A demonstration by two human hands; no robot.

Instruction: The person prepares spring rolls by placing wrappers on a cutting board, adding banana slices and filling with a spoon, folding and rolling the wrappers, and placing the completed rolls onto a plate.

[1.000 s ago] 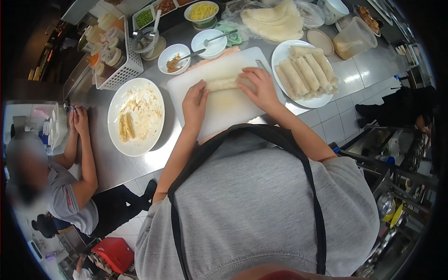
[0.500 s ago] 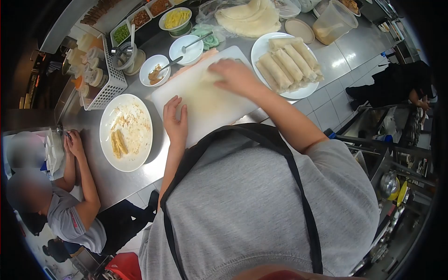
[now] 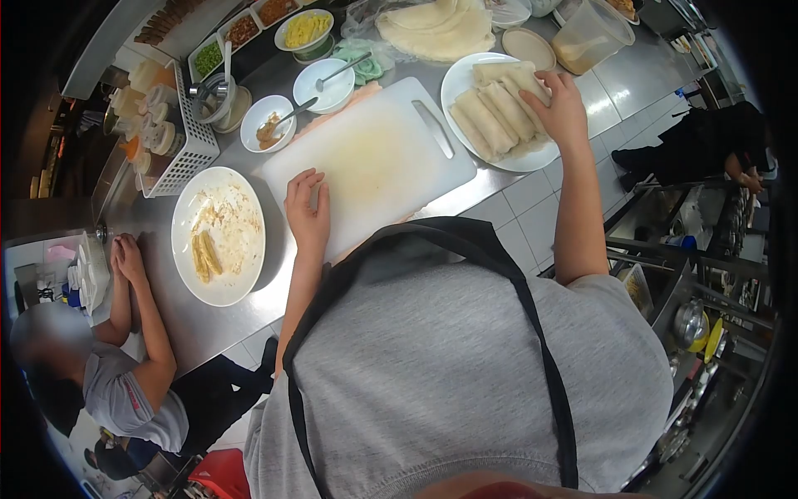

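Observation:
My right hand is over the right side of a white plate piled with pale, uncooked spring rolls. Its thumb and fingers close around a roll at the edge of the pile, partly hiding it. My left hand rests at the near left edge of a white cutting board, fingers slightly curled, thumb apart and nothing in it. Pale damp stains mark the board. Left of that hand, a white oval plate holds a few yellowish strips of filling and scattered crumbs.
Two small bowls, one with brown paste and one white bowl, hold spoons beyond the board. Stacked wrappers lie at the back near a plastic container. A basket of bottles stands left, near a co-worker's clasped hands.
My right hand has moved right from the cutting board to the plate of spring rolls, uncovering the board's handle slot. My left hand stays by the board's edge.

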